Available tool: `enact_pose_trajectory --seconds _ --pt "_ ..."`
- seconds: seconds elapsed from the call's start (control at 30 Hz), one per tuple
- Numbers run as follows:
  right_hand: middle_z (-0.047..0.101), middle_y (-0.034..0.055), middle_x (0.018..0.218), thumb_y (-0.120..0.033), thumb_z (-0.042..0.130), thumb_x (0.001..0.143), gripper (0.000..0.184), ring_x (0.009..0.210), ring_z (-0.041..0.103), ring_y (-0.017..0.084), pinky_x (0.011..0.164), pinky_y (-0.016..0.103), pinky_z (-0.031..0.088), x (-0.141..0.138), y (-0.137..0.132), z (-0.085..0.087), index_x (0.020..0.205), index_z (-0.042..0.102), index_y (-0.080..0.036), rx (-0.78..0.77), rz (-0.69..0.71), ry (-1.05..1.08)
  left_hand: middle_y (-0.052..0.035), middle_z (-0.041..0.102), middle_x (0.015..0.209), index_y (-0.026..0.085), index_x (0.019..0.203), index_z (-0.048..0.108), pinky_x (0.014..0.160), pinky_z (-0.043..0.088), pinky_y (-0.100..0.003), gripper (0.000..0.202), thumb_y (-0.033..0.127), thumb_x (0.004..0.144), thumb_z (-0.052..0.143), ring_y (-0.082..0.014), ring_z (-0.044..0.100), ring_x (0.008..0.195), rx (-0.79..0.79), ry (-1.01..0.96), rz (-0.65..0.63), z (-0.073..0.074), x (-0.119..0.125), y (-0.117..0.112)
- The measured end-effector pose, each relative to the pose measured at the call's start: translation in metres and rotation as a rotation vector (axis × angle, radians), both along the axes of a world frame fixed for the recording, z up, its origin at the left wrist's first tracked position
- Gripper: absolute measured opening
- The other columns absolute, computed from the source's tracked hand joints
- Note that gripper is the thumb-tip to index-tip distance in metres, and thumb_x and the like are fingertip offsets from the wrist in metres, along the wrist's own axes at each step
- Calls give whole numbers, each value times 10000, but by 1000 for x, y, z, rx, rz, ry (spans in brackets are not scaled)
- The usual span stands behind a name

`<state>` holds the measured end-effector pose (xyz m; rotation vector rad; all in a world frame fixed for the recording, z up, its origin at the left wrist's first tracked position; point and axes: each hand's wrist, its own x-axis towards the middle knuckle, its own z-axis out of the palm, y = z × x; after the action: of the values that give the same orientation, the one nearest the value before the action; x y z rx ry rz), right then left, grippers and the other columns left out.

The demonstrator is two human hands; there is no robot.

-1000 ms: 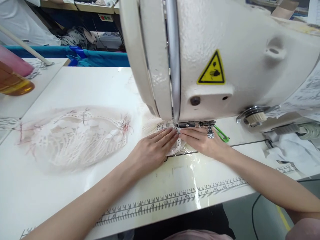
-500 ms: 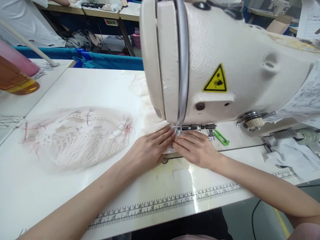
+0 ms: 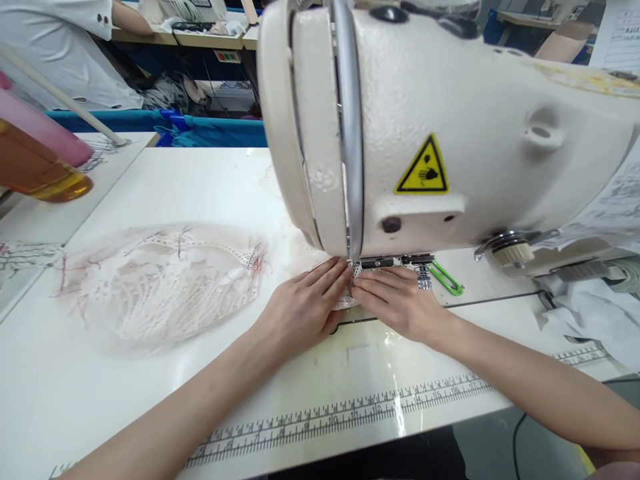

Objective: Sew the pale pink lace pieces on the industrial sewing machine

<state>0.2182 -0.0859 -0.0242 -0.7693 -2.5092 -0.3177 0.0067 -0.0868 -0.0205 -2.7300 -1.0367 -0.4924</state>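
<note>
A large cream sewing machine (image 3: 450, 120) fills the upper right of the head view, its needle area just above my fingertips. My left hand (image 3: 303, 305) lies flat on a small white lace piece (image 3: 345, 301), fingers stretched toward the presser foot (image 3: 356, 268). My right hand (image 3: 395, 300) lies flat on the same piece from the right, fingertips meeting the left ones. Most of the lace piece is hidden under both hands.
A pile of white lace pieces (image 3: 160, 280) lies on the white table (image 3: 150, 400) to the left. A green tool (image 3: 447, 278) rests by the presser foot. A printed ruler (image 3: 350, 413) runs along the front edge. An amber bottle (image 3: 40, 177) stands far left; a person in white is behind.
Both hands stay pressed on the lace piece under the needle; they have drawn slightly closer together, covering more of the lace. The view has shifted a little.
</note>
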Motion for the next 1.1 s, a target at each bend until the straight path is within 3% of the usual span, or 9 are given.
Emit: enact_pose_trajectory --seconds 0.13,0.3,0.53,0.9,1.1 --pt "717 37 1095 -37 451 894 253 1055 635 145 900 304 509 2 2 -1 1009 650 -141 -20 8 4 -107 633 1247 115 1266 585 966 543 -406 423 227 875 470 -268 562 1213 -33 -13 25 2 2 -2" --pt "719 38 1076 -21 446 895 260 1045 640 144 884 300 500 4 5 -2 972 652 -159 -65 -5 -1 -130 628 1248 85 1261 582 926 563 -421 431 228 872 465 -284 575 1195 3 -6 31 3 4 -3" --pt "735 -23 1007 -21 449 907 258 983 655 103 736 262 479 5 9 3 886 657 -171 37 -21 33 -157 635 1235 62 1215 605 880 582 -411 410 231 871 461 -298 603 1157 61 23 61 5 8 -4" --pt "705 -38 1139 -74 509 846 234 785 671 144 559 347 358 15 9 2 989 654 -191 92 -140 -79 -159 651 1210 65 1223 606 878 580 -420 391 232 906 449 -299 622 1127 91 56 71 5 12 -5" --pt "723 -28 1030 -49 480 837 261 788 645 149 566 330 315 17 11 4 1009 623 -184 112 -171 -117 -165 643 1223 77 1229 604 863 585 -419 385 255 916 466 -303 617 1135 104 46 87 2 13 -6"
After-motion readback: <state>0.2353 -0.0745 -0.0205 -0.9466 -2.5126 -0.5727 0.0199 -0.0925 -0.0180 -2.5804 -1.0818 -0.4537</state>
